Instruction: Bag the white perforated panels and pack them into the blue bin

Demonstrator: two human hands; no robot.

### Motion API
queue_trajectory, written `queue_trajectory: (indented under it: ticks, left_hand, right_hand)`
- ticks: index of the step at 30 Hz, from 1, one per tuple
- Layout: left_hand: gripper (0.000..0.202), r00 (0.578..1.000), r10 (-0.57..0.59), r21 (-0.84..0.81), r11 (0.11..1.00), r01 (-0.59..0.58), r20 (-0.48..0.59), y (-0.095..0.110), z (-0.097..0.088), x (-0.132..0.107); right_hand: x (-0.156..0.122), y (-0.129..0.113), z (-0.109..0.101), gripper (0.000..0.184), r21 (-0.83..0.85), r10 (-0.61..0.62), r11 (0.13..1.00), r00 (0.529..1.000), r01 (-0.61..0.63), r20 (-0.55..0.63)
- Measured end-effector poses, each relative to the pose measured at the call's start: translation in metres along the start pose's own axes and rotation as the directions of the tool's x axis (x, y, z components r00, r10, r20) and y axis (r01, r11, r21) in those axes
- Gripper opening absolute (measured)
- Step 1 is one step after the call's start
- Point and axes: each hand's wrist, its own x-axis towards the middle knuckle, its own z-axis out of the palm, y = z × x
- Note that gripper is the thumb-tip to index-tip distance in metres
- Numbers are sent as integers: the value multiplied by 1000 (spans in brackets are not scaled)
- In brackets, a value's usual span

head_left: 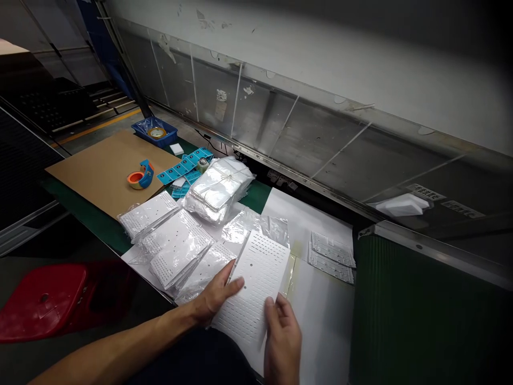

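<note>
A white perforated sheet (256,278) inside a clear plastic bag (276,229) lies on the white table top (320,315) in front of me. My left hand (214,297) grips the sheet's left edge, fingers laid over it and thumb under. My right hand (282,337) pinches its lower right edge. To the left lie several bagged perforated sheets (176,246) in a loose pile.
A bundle of clear bags (218,187) lies behind the pile. Farther left are a brown cardboard sheet (100,168), an orange-blue tape dispenser (141,175), blue labels (184,164) and a blue tray (155,131). A red stool (44,299) stands at lower left. Flat trays (332,256) lie right.
</note>
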Motion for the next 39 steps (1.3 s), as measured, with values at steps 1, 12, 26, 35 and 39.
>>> queue_trajectory:
  ticks: [1,12,26,35,39]
  left_hand:
    - [57,1000,29,41,999,-28,-5,-2,1,-1]
    - [48,935,295,836,548,2,-195,18,-57,51]
    - [30,993,-100,989,131,72,-59,28,-122,194]
    - [50,987,-159,842,535,69,20,47,-78,142]
    - [46,998,-33,375,927,11,54,53,-61,114]
  right_hand:
    - [-1,3,8,58,-83,-34,996,998,29,-52]
    - [33,38,-22,93,-154,-40,988,997,30,-62]
    - [71,130,-63,59,-618,-276,758,961,210,-11]
    - [82,8,-33,68,-40,-69,997,997,70,30]
    - [100,-27,28,54,-173,-237,935,908,310,346]
